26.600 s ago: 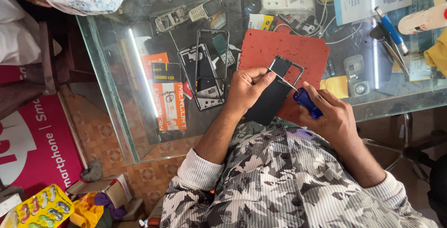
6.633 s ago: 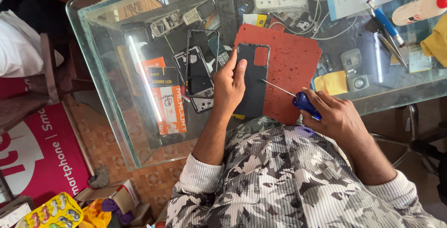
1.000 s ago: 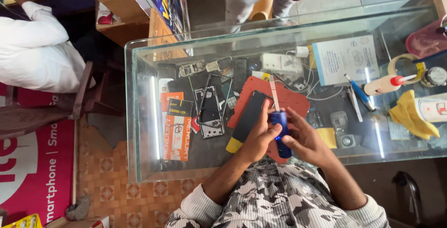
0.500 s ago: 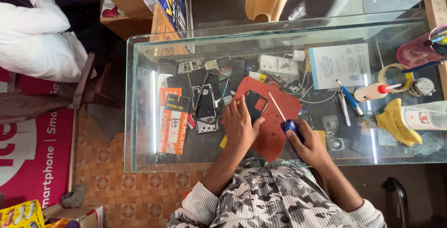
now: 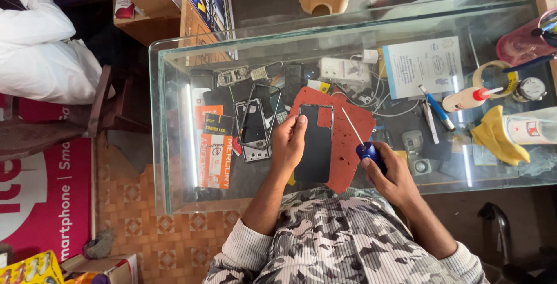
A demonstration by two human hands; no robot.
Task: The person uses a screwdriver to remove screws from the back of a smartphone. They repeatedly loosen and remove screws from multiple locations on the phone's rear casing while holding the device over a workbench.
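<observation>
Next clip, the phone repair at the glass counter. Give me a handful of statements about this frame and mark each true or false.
1. The right hand holds a blue-handled screwdriver. True.
2. The left hand rests on the dark phone. True.
3. The phone lies on a green mat. False: the mat is red.
4. The screwdriver tip is touching the phone. False: the tip points up over the mat, apart from the phone.
5. A yellow cloth lies on the counter to the right of the hands. True.
6. The glue bottle stands upright. False: it lies on its side.
</observation>
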